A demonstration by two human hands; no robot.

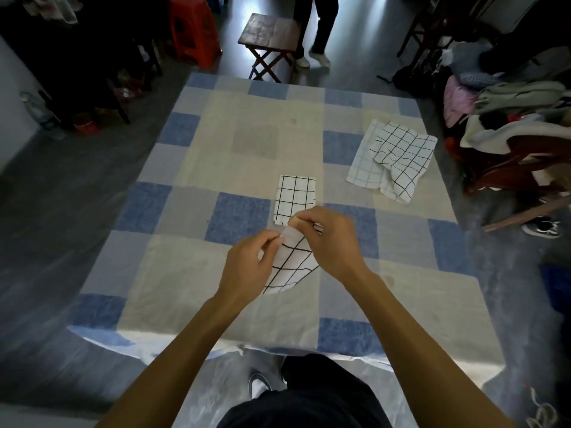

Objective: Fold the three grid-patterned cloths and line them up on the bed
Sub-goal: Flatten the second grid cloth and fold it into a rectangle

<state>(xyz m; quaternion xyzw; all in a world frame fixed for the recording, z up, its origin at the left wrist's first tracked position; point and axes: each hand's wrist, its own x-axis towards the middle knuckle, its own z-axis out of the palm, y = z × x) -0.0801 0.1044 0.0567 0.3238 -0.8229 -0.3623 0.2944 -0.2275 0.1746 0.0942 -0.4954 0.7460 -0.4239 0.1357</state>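
Note:
On the blue and cream checked bed (191,267), a white cloth with a black grid (289,267) hangs between my hands, just above the sheet. My left hand (250,267) pinches its upper left edge and my right hand (330,239) pinches its upper right edge. Just beyond my hands lies a folded grid cloth (295,194), a narrow flat rectangle. At the right side of the bed a rumpled black-grid cloth (401,156) lies unfolded on top of a paler blue-grid cloth (364,168).
A pile of clothes (509,118) on a chair crowds the bed's right side. Past the far edge stand a small wooden folding table (268,32), a red plastic stool (191,26) and a person's legs (318,29). My knee and shoe show at the near edge.

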